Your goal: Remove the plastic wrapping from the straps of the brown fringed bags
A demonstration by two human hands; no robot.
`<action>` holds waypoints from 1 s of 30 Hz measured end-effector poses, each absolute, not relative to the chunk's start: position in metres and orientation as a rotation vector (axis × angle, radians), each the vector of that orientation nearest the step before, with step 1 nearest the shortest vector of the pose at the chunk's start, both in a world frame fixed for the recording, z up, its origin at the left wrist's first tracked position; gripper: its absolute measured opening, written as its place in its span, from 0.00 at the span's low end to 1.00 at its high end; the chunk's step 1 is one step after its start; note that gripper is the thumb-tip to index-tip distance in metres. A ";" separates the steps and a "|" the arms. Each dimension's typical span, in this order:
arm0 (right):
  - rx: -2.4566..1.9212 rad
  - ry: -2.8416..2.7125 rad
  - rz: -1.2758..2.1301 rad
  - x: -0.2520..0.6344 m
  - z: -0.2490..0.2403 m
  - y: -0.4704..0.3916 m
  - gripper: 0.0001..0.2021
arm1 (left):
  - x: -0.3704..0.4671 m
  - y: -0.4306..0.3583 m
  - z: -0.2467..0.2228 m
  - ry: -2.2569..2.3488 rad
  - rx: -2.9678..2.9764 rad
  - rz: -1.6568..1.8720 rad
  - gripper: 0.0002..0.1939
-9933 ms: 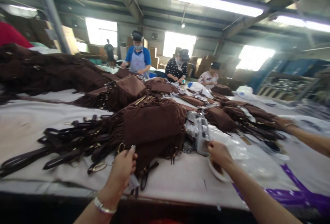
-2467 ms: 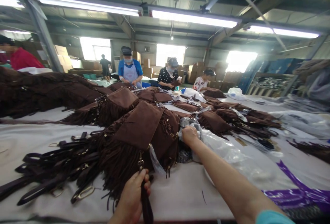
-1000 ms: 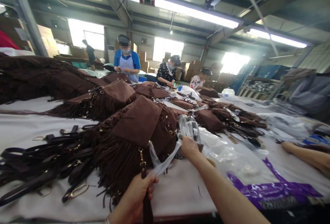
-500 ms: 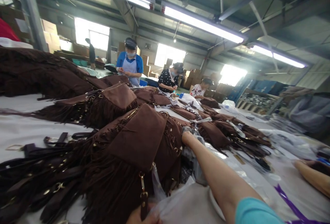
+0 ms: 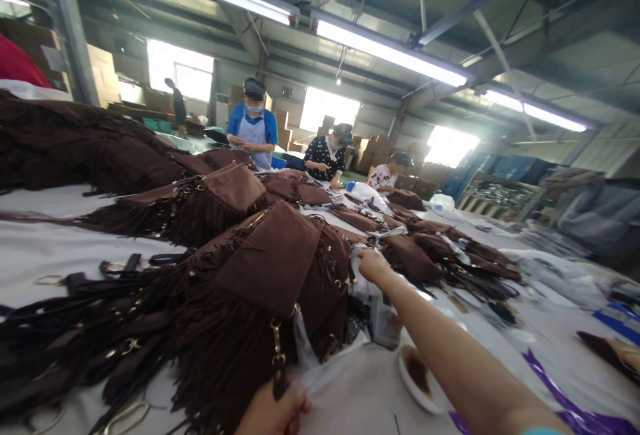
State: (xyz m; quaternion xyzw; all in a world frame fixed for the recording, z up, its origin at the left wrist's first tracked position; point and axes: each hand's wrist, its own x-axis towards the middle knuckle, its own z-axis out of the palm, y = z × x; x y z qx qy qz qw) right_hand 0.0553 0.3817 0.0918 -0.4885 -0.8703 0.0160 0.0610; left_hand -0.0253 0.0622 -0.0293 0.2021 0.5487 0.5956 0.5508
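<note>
On bench [image 5: 30,255], our left hand [image 5: 273,411] pinches strap [image 5: 278,371], long axis toward us, plus plastic bag [image 5: 330,371]; right hand [image 5: 373,265] grips bag's far end

The left hand [image 5: 273,415] is cut by the bottom edge, so its grip is unclear. The fingers of the right hand [image 5: 373,265] are hidden in clear plastic [image 5: 367,288]. The far workers are small.
</note>
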 end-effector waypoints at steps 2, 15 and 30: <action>-1.416 -2.546 0.013 0.080 0.096 0.350 0.13 | -0.019 0.056 -0.021 1.238 0.343 1.492 0.27; -0.971 -1.129 1.952 0.114 0.015 0.169 0.19 | 0.001 0.031 -0.002 1.214 0.272 1.665 0.22; -1.249 -1.676 1.125 0.176 0.016 0.215 0.19 | -0.011 0.018 0.008 1.648 0.463 1.627 0.14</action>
